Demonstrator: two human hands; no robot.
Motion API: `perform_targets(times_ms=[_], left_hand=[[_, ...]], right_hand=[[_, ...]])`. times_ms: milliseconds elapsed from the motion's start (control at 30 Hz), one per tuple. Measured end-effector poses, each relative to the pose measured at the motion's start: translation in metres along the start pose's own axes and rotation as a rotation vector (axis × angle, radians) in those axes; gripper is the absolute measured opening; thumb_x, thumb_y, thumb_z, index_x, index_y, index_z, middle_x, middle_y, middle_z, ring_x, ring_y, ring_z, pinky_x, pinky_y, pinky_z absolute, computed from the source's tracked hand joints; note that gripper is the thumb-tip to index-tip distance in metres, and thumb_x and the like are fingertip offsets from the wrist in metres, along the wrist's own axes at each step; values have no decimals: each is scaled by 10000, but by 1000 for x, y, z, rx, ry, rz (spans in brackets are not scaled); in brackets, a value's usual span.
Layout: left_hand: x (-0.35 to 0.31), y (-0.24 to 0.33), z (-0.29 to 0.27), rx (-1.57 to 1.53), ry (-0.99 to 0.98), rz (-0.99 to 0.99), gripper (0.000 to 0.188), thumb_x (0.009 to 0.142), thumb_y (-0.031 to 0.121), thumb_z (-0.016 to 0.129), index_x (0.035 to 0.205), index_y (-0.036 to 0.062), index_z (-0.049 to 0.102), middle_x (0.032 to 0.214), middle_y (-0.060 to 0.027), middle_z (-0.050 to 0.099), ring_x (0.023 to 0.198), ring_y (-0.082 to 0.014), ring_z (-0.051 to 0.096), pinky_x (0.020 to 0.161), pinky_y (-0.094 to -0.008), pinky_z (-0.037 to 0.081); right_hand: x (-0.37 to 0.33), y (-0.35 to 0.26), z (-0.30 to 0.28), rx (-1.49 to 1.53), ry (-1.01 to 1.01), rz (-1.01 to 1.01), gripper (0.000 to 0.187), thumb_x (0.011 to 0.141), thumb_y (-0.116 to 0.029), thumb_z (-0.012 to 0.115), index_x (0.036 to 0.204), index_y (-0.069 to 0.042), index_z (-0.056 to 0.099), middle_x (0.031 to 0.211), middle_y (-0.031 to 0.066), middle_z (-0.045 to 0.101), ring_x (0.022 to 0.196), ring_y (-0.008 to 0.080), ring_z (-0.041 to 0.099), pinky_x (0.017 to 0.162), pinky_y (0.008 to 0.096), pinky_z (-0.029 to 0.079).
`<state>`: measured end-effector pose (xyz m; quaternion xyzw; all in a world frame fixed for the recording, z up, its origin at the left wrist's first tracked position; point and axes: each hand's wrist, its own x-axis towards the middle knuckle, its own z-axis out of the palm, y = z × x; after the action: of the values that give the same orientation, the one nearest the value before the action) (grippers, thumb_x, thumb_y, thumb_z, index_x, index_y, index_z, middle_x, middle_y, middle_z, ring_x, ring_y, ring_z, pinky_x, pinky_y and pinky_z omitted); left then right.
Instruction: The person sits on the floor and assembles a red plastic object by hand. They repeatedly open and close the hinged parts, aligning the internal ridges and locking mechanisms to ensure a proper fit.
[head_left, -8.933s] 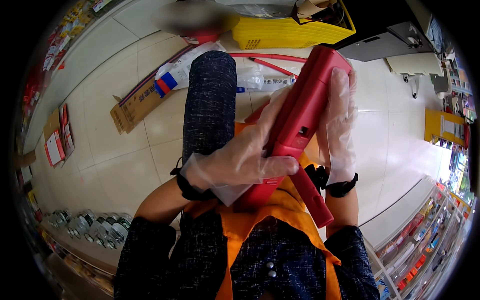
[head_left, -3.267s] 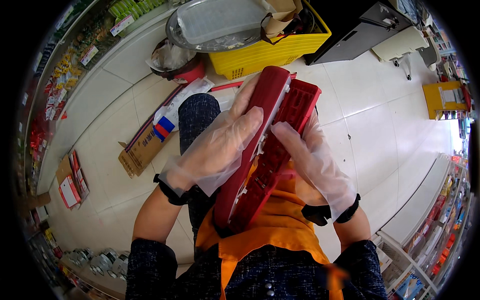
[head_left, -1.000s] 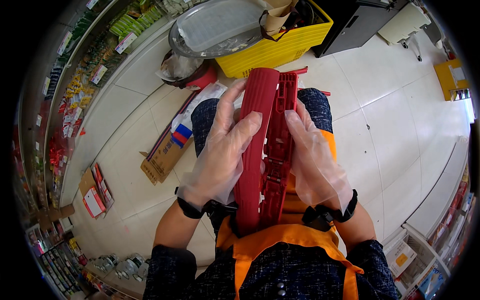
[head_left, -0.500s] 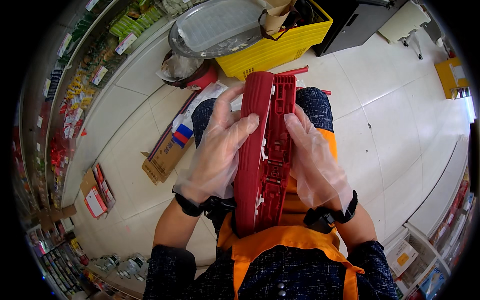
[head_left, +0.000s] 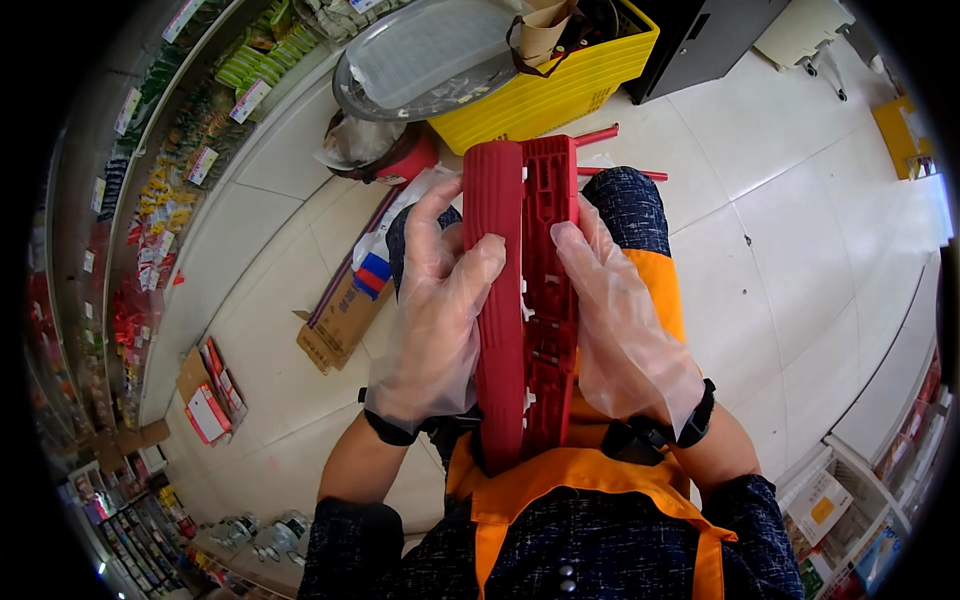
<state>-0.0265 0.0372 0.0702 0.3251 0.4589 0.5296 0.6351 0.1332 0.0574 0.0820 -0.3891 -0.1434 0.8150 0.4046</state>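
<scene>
Upright above my lap is a long red plastic casing in two halves. Its ridged, rounded cover (head_left: 494, 290) is on the left, and a moulded inner half (head_left: 549, 275) with ribs and slots is on the right. Small white tabs (head_left: 528, 313) stick out along the seam between them. My left hand (head_left: 428, 320), in a clear plastic glove, wraps the cover with the thumb on its front. My right hand (head_left: 628, 325), gloved likewise, grips the right edge of the inner half, thumb at its face. The lower end of the casing rests against my orange apron (head_left: 570, 480).
Ahead stands a yellow crate (head_left: 550, 110) with an oval metal tray (head_left: 450, 97) on it. A red bucket (head_left: 400, 160) and a flattened cardboard box (head_left: 340, 320) sit at left, beside stocked shelves (head_left: 180, 200). Red strips (head_left: 625, 174) lie beyond my right knee.
The casing has shifted slightly left and stands straighter, both hands moving with it. More of the cover's ridged front faces me, and the inner half looks narrower.
</scene>
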Motion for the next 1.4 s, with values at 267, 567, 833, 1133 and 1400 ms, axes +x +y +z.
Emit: perform_targets(times_ms=[267, 567, 833, 1133, 1400], left_hand=[[1, -3, -1, -99, -35, -26, 638, 1074, 136, 578, 1602, 143, 220, 1415, -133, 567, 1251, -174, 591, 1062, -352, 501], [-4, -3, -1, -40, -81, -29, 679, 1069, 219, 600, 1611, 153, 197, 1413, -136, 547, 1212, -180, 594, 1038, -366, 518], [-5, -2, -3, -91, -73, -27, 689, 1063, 185, 609, 1612, 132, 196, 1442, -137, 534, 1258, -181, 579, 1080, -370, 495], [-10, 1, -1, -77, 12, 17, 697, 1064, 323, 609, 1618, 134, 230, 1297, -156, 598, 1064, -218, 653, 899, -378, 575], [-10, 6, -8, -99, -57, -111, 623, 1072, 359, 583, 1568, 64, 348, 1253, -100, 640, 1058, -164, 666, 900, -333, 565]], right_hand=[[-1, 2, -9, -53, -26, -74, 427, 1082, -269, 505, 1459, -70, 493, 1230, 60, 647, 1089, 128, 635, 933, 295, 542], [12, -4, -4, 52, 28, -22, 176, 1029, -245, 588, 1136, -107, 609, 903, 27, 634, 786, 146, 642, 707, 311, 567], [15, 2, -5, -65, 39, -57, 157, 1001, -171, 537, 1127, -98, 597, 882, 44, 638, 753, 151, 622, 662, 308, 562], [8, 17, -15, 51, -42, -48, 235, 966, -102, 501, 1170, -48, 605, 946, 80, 680, 806, 172, 650, 734, 317, 579], [4, 16, -12, 2, -46, -76, 217, 978, -156, 523, 1126, -37, 627, 958, 89, 692, 827, 161, 663, 738, 317, 583]])
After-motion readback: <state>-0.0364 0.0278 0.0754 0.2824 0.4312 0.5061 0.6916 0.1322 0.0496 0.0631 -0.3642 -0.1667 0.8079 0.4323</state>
